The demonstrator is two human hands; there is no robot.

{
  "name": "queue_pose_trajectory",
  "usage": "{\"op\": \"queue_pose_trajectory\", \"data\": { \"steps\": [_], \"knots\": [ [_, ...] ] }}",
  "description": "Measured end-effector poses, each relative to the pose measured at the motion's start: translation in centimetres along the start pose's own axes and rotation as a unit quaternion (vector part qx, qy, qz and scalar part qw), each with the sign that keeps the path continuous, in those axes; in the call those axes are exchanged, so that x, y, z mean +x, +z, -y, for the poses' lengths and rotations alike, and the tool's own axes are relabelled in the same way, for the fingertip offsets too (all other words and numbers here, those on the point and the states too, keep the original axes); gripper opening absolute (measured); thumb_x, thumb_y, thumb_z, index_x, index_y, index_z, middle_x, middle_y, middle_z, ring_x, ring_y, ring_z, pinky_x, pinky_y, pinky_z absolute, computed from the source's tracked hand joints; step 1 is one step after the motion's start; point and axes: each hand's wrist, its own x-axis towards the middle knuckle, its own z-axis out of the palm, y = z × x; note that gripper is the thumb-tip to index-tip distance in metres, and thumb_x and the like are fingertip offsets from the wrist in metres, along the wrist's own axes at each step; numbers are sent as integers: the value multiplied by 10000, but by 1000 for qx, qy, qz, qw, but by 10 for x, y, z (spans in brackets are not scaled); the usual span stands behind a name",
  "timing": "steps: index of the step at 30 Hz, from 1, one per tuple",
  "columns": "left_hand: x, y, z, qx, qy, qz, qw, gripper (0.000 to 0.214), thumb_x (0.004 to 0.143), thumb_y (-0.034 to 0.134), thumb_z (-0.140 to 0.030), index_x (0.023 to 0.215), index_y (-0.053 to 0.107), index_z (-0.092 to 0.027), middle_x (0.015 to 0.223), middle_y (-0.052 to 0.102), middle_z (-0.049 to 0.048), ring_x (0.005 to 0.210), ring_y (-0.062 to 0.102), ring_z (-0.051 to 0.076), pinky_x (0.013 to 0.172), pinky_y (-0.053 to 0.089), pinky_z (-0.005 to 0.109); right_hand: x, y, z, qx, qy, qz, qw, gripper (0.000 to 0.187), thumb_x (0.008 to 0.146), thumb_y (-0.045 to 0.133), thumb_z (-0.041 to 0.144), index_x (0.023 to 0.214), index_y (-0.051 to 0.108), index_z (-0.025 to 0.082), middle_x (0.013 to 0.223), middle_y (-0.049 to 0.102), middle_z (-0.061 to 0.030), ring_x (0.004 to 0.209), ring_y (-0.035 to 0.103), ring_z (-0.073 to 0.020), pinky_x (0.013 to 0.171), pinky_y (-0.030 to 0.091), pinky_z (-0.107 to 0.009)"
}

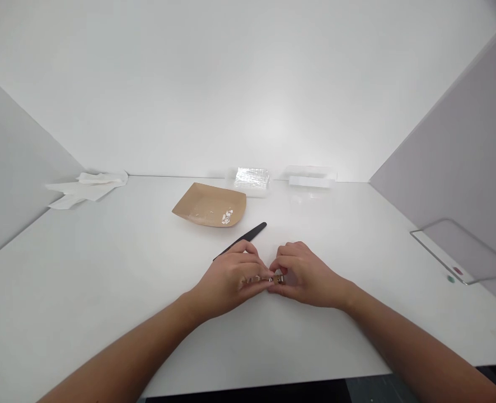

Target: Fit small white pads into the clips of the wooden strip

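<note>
Forearms stretch inward; left hand and right hand, both curled, pinch 1 small metallic item.

Matt paper tray, glossy plastic wrap, shiny metal piece.

The left forearm and right forearm are bare, each broad farther back and narrowing to a slim wrist. Beyond the wrists, the left hand and right hand are bare too, with slender fingers.
</note>
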Motion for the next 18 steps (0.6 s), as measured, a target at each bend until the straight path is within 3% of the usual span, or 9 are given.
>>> {"op": "queue_pose_trajectory", "data": {
  "steps": [18],
  "knots": [
    [2, 3, -6, 49, 12, 28, 998, 28, 920, 733, -197, 928, 737, -224, 751, 713, 31, 926, 615, 224, 790, 572, 334, 1, 1, 4, -20, -2, -5, 1000, 155, 913, 796, 363, 942, 705, 241, 842, 671, 5, 827, 619, -174, 865, 449, -389]
  ]
}}
